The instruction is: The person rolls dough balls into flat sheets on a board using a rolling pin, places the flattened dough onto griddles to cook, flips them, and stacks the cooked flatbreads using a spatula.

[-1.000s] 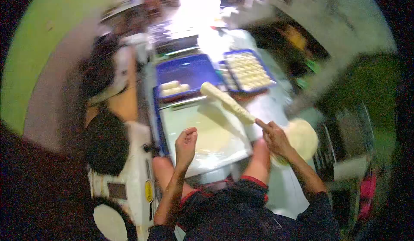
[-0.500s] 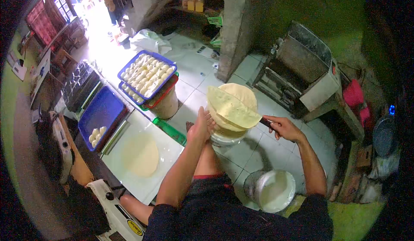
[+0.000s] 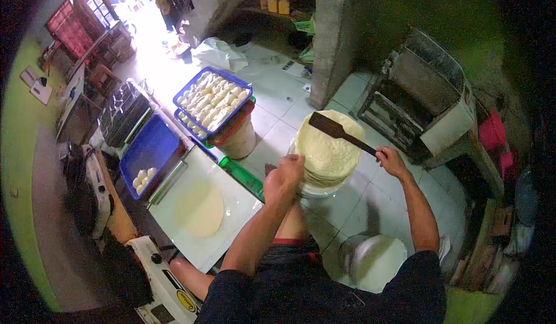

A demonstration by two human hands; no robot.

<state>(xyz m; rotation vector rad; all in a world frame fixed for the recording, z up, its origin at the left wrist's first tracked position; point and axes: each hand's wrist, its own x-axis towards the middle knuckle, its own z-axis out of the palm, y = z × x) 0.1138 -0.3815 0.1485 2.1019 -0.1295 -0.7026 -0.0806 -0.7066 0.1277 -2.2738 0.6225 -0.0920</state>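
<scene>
My right hand [image 3: 392, 162] is closed around the handle of a dark spatula [image 3: 341, 133]. The spatula's broad blade lies over the top of a stack of pale round flatbreads [image 3: 327, 156]. At the near left edge of that stack, the fingers of my left hand [image 3: 291, 169] are pinched together on the rim of the top flatbread. The stack sits above a pale, rounded support that is mostly hidden. To the left, a thin round of dough [image 3: 200, 208] lies flat on a white board [image 3: 242, 205].
A blue tray [image 3: 233, 114] filled with dough pieces rests on a bucket [image 3: 240, 141]. Another blue tray [image 3: 152, 144] holds several dough balls [image 3: 143, 180]. A stove [image 3: 165, 275] stands at lower left, a white tub [image 3: 379, 260] at lower right. A metal-sided machine [image 3: 425, 81] stands at right.
The flatbread that was lifted and folded over the spatula now lies flat on the stack. The spatula is on top of it, and my left hand has gone from open to pinched.
</scene>
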